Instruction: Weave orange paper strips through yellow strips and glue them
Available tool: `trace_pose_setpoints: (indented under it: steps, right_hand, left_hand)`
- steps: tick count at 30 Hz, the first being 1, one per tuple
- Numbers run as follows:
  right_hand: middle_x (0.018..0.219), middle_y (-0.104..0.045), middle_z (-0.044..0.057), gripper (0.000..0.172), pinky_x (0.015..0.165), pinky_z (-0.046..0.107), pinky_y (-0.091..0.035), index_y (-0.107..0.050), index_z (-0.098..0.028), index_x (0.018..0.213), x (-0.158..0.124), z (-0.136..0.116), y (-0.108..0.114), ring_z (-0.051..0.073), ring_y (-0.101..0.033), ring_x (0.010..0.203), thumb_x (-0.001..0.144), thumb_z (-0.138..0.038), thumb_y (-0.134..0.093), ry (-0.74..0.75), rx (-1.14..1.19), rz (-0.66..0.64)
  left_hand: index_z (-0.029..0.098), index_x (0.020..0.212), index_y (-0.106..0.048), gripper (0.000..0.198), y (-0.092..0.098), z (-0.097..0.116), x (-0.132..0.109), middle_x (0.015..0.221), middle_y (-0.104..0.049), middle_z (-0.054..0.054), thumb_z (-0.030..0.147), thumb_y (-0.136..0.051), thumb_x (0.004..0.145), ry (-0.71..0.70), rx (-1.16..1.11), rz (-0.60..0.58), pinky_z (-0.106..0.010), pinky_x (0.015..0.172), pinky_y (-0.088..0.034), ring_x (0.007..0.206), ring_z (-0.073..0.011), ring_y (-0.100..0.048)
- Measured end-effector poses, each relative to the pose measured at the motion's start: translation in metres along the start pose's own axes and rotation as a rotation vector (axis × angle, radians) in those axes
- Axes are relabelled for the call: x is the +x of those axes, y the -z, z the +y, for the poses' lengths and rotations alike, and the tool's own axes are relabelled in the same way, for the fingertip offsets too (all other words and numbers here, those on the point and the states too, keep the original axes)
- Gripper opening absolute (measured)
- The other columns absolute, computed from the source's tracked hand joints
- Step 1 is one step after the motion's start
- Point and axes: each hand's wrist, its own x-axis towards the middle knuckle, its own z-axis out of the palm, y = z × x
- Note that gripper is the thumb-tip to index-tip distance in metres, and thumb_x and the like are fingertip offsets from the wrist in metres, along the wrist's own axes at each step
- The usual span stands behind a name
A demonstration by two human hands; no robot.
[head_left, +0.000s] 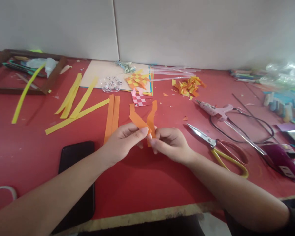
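Observation:
Between my two hands, orange paper strips (140, 121) cross and fold over one another above the red table. My left hand (123, 141) pinches them from the left, thumb on top. From the right, my right hand (170, 142) grips the lower part of the strips, fingers curled. Just beyond lies a pink-and-white checkered woven paper fish (139, 99) with a round eye. Two flat orange paper strips (112, 113) rest left of my hands, partly behind my left hand. Yellow paper strips (77, 117) lie farther left.
Scissors (206, 137) and a pink glue gun (216, 110) with its cord lie on the right. A black phone (76, 183) sits under my left forearm. At the back are paper scraps (189, 86), a case of googly eyes (111, 84), and a wooden tray (61, 68).

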Motion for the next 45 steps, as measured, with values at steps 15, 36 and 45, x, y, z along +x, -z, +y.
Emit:
trace_pose_setpoints:
  steps: [15,36,45]
  right_hand:
    - [0.064,-0.058,0.000,0.030,0.055,0.024,-0.042,-0.063,-0.018,0.072,0.005,-0.001,-0.002,0.011,-0.052,0.059,0.084,-0.045,-0.066,-0.022,-0.091,0.168]
    - [0.109,-0.064,0.010,0.022,0.087,0.037,-0.051,-0.065,-0.014,0.100,0.088,-0.028,0.156,0.021,-0.060,0.097,0.092,-0.034,-0.059,-0.051,-0.800,0.662]
    - [0.094,-0.068,0.009,0.031,0.074,0.033,-0.050,-0.068,-0.016,0.088,0.065,-0.016,0.077,0.020,-0.060,0.084,0.091,-0.045,-0.056,-0.212,-0.631,0.543]
  left_hand:
    - [0.017,0.068,-0.056,0.024,-0.004,0.003,-0.006,0.067,-0.053,0.001,0.029,-0.052,0.089,-0.195,0.753,-0.118,-0.024,0.057,-0.035,0.062,-0.0117,-0.048]
    - [0.020,0.098,-0.068,0.019,0.002,-0.006,-0.002,0.100,-0.069,-0.006,0.029,-0.053,0.091,-0.209,0.706,-0.090,-0.032,0.082,-0.048,0.090,-0.0185,-0.062]
    - [0.021,0.130,-0.055,0.048,0.003,-0.011,-0.001,0.113,-0.062,-0.009,0.026,-0.060,0.082,-0.166,0.550,-0.052,-0.027,0.066,-0.052,0.073,-0.0124,-0.059]
